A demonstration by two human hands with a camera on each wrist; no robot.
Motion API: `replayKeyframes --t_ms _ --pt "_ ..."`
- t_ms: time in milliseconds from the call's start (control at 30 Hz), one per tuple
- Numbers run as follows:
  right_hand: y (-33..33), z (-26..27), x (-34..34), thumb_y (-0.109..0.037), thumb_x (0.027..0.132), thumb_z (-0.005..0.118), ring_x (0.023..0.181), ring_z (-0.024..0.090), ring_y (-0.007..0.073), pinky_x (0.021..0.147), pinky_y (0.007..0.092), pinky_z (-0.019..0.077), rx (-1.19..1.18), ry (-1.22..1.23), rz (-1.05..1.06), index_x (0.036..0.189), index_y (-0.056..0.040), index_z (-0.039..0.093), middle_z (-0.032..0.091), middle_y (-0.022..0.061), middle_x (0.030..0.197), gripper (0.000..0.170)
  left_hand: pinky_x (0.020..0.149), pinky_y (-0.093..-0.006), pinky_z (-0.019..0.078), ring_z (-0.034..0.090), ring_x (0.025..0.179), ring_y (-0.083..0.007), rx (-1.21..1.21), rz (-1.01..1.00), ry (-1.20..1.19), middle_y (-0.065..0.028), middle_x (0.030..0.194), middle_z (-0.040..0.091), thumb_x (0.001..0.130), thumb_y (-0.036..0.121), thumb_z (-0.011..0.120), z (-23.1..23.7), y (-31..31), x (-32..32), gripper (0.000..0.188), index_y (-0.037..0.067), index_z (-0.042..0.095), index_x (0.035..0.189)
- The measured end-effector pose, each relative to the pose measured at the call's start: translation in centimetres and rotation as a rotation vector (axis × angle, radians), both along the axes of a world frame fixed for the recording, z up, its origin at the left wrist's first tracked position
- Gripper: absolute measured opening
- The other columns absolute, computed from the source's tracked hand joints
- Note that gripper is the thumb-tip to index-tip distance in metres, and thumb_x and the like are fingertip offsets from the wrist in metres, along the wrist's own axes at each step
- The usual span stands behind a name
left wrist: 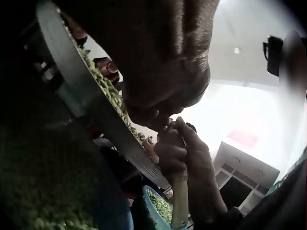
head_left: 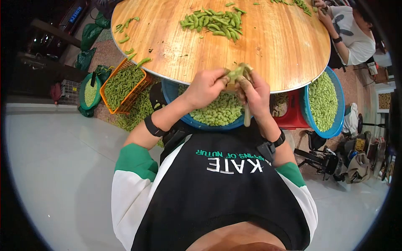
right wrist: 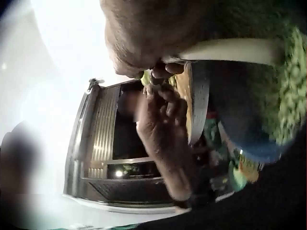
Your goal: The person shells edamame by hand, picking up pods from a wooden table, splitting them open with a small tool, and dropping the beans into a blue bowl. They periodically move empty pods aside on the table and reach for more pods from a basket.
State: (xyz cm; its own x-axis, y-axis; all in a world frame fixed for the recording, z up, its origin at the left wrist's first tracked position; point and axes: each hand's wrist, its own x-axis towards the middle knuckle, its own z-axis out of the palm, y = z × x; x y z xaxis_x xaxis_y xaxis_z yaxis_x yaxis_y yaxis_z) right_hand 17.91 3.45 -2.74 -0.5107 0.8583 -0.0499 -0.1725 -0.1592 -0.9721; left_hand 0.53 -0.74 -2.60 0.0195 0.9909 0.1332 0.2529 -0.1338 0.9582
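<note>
Over the near edge of the round wooden table (head_left: 268, 50), both hands meet. My left hand (head_left: 207, 87) pinches a green soybean pod (head_left: 237, 75), blurred in the head view; a bit of the pod (right wrist: 146, 77) shows between the fingertips in the right wrist view. Curled round a tool with a smooth pale handle (head_left: 247, 115) is my right hand (head_left: 257, 93), its fingertips close against the pod. The handle (left wrist: 180, 203) sticks out below that fist, while the tool's working end is hidden by the fingers. Directly beneath, a blue basin (head_left: 190, 120) holds shelled green beans (head_left: 217, 111).
A heap of pods (head_left: 213, 23) lies on the table, with a few strays at left. An orange basket (head_left: 125, 106) of pods stands left, beside a green basin (head_left: 97, 97). At right are a red stool (head_left: 293, 115), another blue basin (head_left: 338, 121) of beans and a seated person (head_left: 356, 37).
</note>
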Motion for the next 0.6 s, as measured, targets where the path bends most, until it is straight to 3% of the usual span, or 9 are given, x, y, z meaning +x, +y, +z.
replayKeyframes --t_ms 33,67,133,167,267,467,600 --pt "-0.1 0.2 -0.4 -0.007 0.088 0.059 0.057 0.051 0.0134 0.051 0.0260 0.0440 0.252 -0.168 -0.143 0.115 0.0013 0.054 0.057 0.0040 0.079 0.028 0.055 -0.0391 0.0444 0.059 0.058 -0.0300 -0.068 0.020 0.069 -0.0203 0.068 0.057 0.083 0.008 0.054 0.7 -0.4 0.2 0.012 -0.002 0.060 0.088" --pt "0.1 -0.1 -0.4 -0.007 0.088 0.059 0.057 0.051 0.0134 0.051 0.0260 0.0440 0.252 -0.167 -0.142 0.115 0.0013 0.054 0.057 0.0040 0.079 0.028 0.055 -0.0391 0.0444 0.059 0.058 -0.0300 -0.068 0.020 0.069 -0.0203 0.068 0.057 0.083 0.008 0.054 0.8 -0.6 0.3 0.012 -0.002 0.060 0.088" --pt "0.5 -0.8 -0.6 -0.004 0.081 0.065 0.061 0.053 0.0182 0.058 0.0294 0.0457 0.811 -0.437 -0.270 0.118 0.0018 0.053 0.054 0.0084 0.079 0.040 0.055 -0.0407 0.0439 0.058 0.061 -0.0368 0.052 0.067 0.187 -0.0224 0.068 0.056 0.080 0.007 0.054 0.8 -0.8 0.7 0.011 -0.003 0.057 0.083" --pt "0.6 -0.8 -0.5 -0.002 0.075 0.068 0.065 0.054 0.0229 0.059 0.0322 0.0458 0.855 -0.448 -0.253 0.116 0.0014 0.053 0.052 0.0130 0.079 0.045 0.055 -0.0407 0.0439 0.058 0.061 -0.0368 0.051 0.067 0.187 -0.0224 0.068 0.056 0.080 0.007 0.054 0.8 -0.8 0.9 0.011 -0.003 0.057 0.083" --pt "0.7 -0.7 -0.6 0.000 0.073 0.067 0.068 0.055 0.0288 0.060 0.0353 0.0467 1.060 -0.444 -0.238 0.113 0.0022 0.053 0.052 0.0154 0.081 0.043 0.055 -0.0429 0.0434 0.056 0.064 -0.0415 0.105 0.095 0.192 -0.0234 0.067 0.055 0.078 0.005 0.053 0.8 -1.0 1.2 0.008 -0.003 0.054 0.079" --pt "0.9 -1.8 -0.4 0.004 0.072 0.062 0.072 0.055 0.0371 0.061 0.0405 0.0463 1.095 -0.411 -0.226 0.102 0.0020 0.053 0.053 0.0191 0.082 0.032 0.057 -0.0461 0.0438 0.056 0.065 -0.0421 0.162 0.094 0.274 -0.0242 0.067 0.054 0.076 0.006 0.052 1.0 -1.8 1.7 0.008 -0.002 0.052 0.077" --pt "1.1 -2.1 0.2 0.004 0.075 0.060 0.072 0.062 0.0320 0.062 0.0346 0.0493 0.965 -0.473 -0.178 0.096 -0.0005 0.057 0.062 0.0164 0.084 0.022 0.057 -0.0477 0.0440 0.056 0.064 -0.0426 0.107 0.056 0.347 -0.0234 0.067 0.056 0.076 0.007 0.052 0.8 -3.0 1.9 0.008 0.000 0.055 0.078"
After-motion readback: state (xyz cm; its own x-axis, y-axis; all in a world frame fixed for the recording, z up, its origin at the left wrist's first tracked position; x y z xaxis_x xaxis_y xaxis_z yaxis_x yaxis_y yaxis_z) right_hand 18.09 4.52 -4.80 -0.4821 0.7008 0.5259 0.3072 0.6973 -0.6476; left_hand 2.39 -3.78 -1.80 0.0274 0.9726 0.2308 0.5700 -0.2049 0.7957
